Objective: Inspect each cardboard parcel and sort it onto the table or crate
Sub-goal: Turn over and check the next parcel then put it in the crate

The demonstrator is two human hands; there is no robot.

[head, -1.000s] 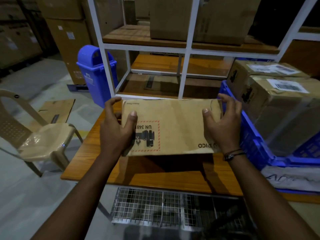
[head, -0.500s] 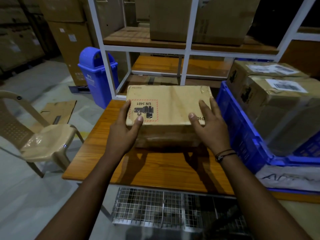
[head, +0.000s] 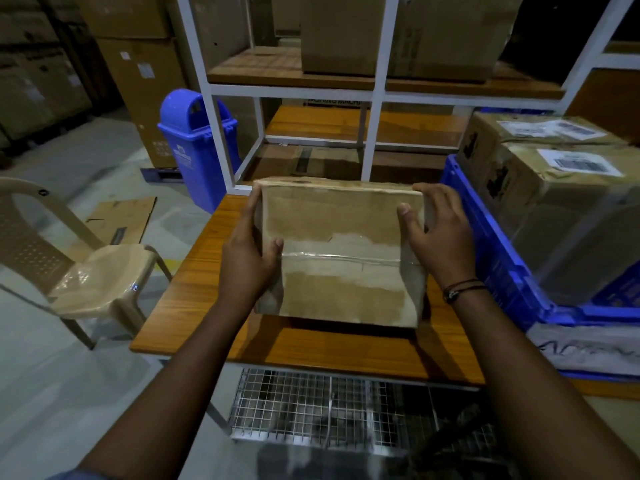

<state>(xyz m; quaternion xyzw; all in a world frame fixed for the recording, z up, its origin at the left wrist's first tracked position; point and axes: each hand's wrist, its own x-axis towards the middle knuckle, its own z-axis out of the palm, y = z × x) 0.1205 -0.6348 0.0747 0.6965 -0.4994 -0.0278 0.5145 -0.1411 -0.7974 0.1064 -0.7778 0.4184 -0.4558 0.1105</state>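
Inspecting | left hand (head: 247, 261) and right hand (head: 441, 237) gripping taped brown cardboard parcel (head: 341, 251) over wooden table (head: 194, 282) | blue plastic crate (head: 498, 258) already holding two; this parcel awaiting sorting

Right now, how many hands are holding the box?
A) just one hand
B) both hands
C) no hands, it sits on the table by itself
B: the left hand and the right hand each grip one side of the box, with their thumbs on its taped front.
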